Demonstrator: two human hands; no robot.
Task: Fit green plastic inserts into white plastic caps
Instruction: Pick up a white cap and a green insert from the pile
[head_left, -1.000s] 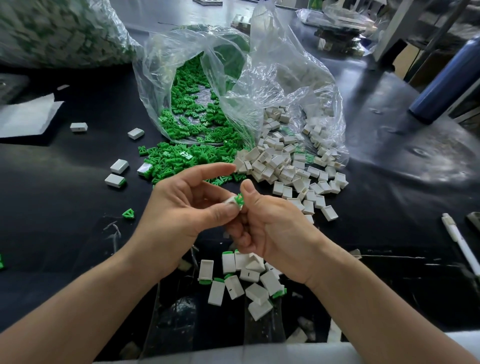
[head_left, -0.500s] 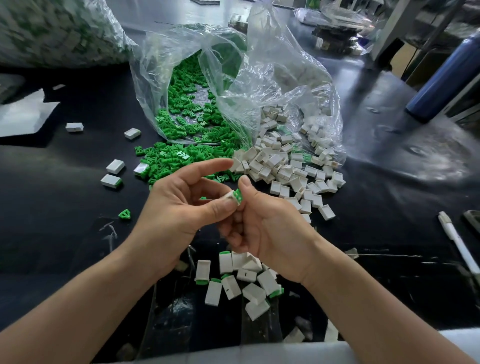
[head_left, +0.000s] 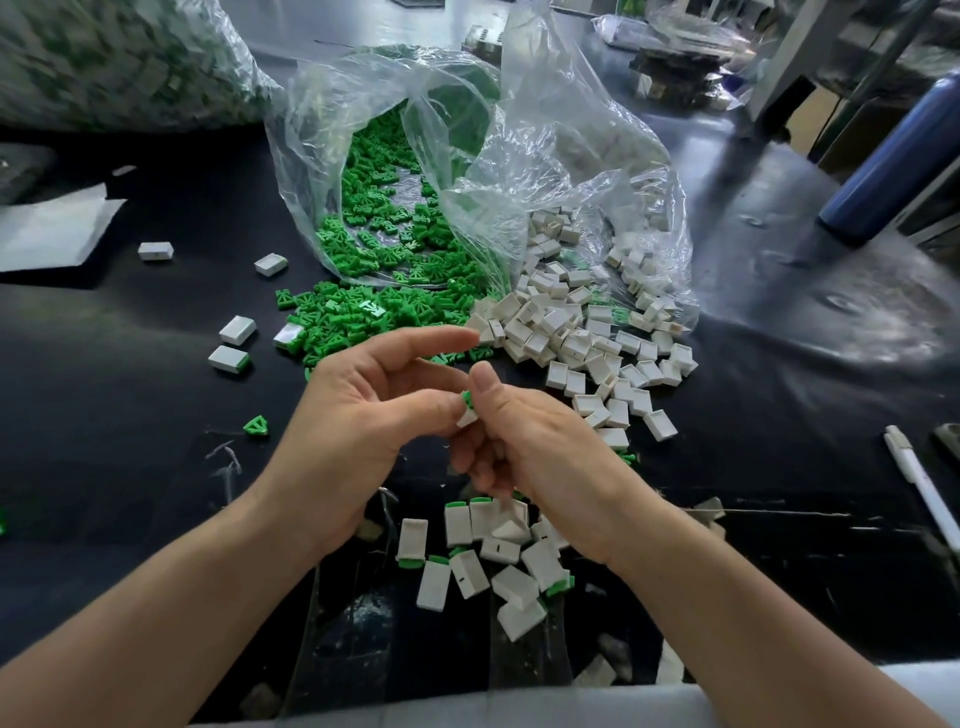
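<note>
Now left hand and right hand both pinch one cap, insert poking out top. Done pile at 6 o'clock; loose inserts at 11, loose caps at 1.

Tilted white cap, green insert protruding from its top, pinched between fingers.

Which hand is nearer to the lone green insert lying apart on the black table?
Left. The left hand is just right of the lone green insert; the right hand lies beyond it, farther right.
</note>
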